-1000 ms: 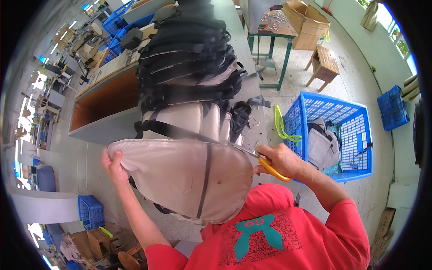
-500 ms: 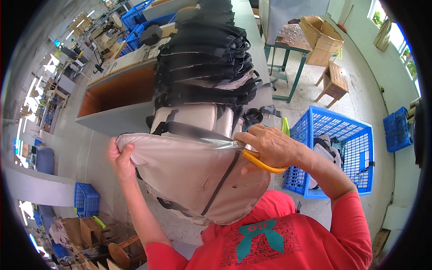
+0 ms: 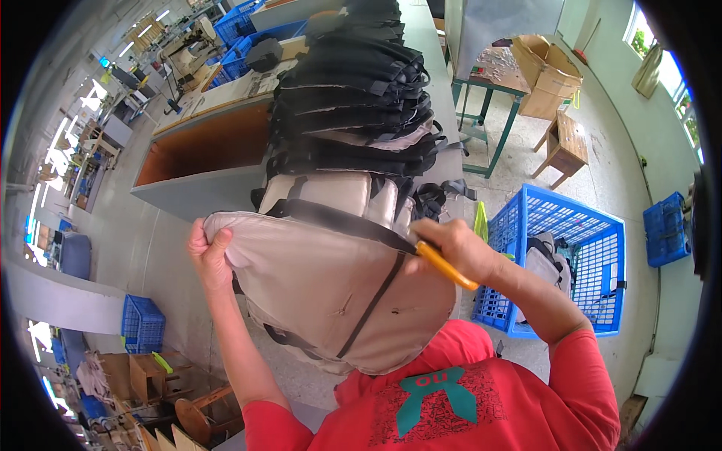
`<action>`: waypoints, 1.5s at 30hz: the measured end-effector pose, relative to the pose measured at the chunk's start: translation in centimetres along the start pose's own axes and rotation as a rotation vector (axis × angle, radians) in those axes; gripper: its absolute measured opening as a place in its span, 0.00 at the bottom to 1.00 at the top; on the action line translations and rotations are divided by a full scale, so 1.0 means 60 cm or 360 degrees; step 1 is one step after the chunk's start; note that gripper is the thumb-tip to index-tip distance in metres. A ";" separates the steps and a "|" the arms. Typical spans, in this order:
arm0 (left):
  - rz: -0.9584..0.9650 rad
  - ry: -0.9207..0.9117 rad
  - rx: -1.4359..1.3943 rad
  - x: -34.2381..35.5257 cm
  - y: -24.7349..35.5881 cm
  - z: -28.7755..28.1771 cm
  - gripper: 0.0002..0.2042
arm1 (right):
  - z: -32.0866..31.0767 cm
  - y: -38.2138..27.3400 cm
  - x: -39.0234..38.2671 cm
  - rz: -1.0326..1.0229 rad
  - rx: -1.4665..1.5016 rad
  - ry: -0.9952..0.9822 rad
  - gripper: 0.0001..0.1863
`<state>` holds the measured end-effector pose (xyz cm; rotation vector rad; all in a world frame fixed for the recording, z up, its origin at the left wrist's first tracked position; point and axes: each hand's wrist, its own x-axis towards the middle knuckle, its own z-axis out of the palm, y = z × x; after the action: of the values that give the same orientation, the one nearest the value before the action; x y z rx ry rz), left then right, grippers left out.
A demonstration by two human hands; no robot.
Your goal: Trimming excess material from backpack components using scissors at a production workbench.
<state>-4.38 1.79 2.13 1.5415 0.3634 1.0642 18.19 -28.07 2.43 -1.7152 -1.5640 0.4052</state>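
Note:
My left hand [image 3: 211,254] pinches the upper left corner of a large beige fabric bag piece [image 3: 316,278] and holds its edge up. A dark strip [image 3: 372,304] runs slantwise across the beige face, with loose thread tufts beside it. Along the upper edge lies a black webbing strap [image 3: 338,216]. My right hand [image 3: 460,252] is closed around scissors with orange handles [image 3: 447,266], at the right end of that strap. The scissors' blades are hidden, so I cannot tell whether they are apart.
Behind the piece, a long row of black and beige bag pieces [image 3: 353,109] is stacked on a table. To the right stand a blue plastic crate [image 3: 556,207] with fabric pieces in it, a wooden stool [image 3: 565,143] and a cardboard box [image 3: 547,75]. An open-fronted grey cabinet [image 3: 203,184] is at the left.
The scissors' blades, earlier lying along the upper edge and pointing left, have gone out of sight. My right hand has turned and moved slightly right. My left hand keeps its hold.

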 end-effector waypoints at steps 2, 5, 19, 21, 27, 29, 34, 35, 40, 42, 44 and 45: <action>-0.0026 0.0002 -0.0032 0.003 -0.001 -0.001 0.11 | -0.013 0.015 -0.006 0.0184 0.0111 0.0028 0.26; -0.0011 -0.0028 -0.0023 0.006 -0.005 -0.004 0.11 | -0.021 0.035 -0.028 0.0192 -0.0015 0.0091 0.37; -0.0091 -0.0102 0.0056 0.005 0.026 0.042 0.09 | -0.028 0.022 -0.044 0.0095 -0.0098 -0.0040 0.28; -0.0086 -0.0144 0.0050 0.003 0.038 0.055 0.10 | -0.033 0.020 -0.029 0.0099 -0.0025 0.0026 0.34; -0.0160 -0.0298 0.0265 -0.012 0.089 0.100 0.10 | -0.037 -0.022 0.037 -0.0087 -0.0168 -0.0019 0.39; -0.0133 -0.0325 0.0294 -0.015 0.097 0.106 0.10 | -0.033 -0.035 0.054 -0.0114 -0.0156 -0.0053 0.38; -0.0063 -0.0380 0.0332 -0.024 0.106 0.118 0.11 | -0.017 -0.041 0.079 -0.0316 -0.0269 0.0031 0.36; -0.0061 -0.0378 0.0333 -0.025 0.108 0.120 0.11 | -0.017 -0.044 0.083 -0.0332 -0.0295 0.0033 0.35; -0.0079 -0.0438 0.0382 -0.033 0.114 0.127 0.12 | -0.012 -0.063 0.098 -0.0350 -0.0324 0.0037 0.31; -0.0082 -0.0336 0.0486 -0.026 0.125 0.122 0.11 | -0.018 -0.071 0.099 -0.0181 -0.0216 0.0020 0.29; -0.0083 -0.0091 0.0701 0.006 0.150 0.112 0.10 | -0.016 -0.042 0.091 -0.0351 -0.0050 0.0460 0.31; 0.0103 0.0168 0.0691 0.027 0.154 0.076 0.10 | -0.028 -0.041 0.090 -0.0424 -0.0085 0.0548 0.33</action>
<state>-2.94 -2.48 11.56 1.8930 0.6537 1.1717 18.66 -23.59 6.66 -1.4940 -1.5270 -0.0650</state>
